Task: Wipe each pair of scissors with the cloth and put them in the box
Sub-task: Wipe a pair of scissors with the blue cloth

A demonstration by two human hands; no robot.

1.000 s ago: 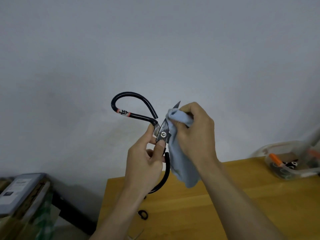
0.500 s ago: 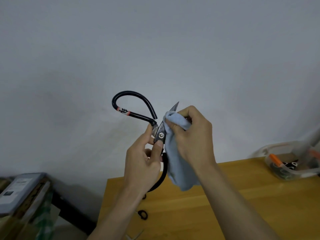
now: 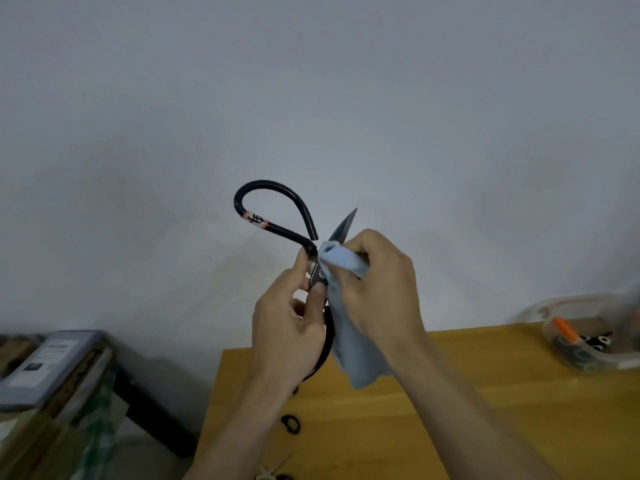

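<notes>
The cloth has slid back toward the pivot, so more of the blade tip shows above it than a moment ago. On the far left a grey box point(image 3: 52, 365) sits on stacked cartons. The left hand point(image 3: 289, 336) pinches the scissors point(image 3: 277, 226) near the pivot, held up before the wall over the wooden table point(image 3: 485, 393). Their big looped handles look like stiff, glossy black metal, probably heavy and slick, so holding near the joint seems steadiest. The right hand point(image 3: 379, 289) grips the soft, pale blue cloth point(image 3: 356, 348) around the dark pointed blade; its loose end hangs limp. On the far right a clear plastic tub point(image 3: 540, 313) holds more scissors.
</notes>
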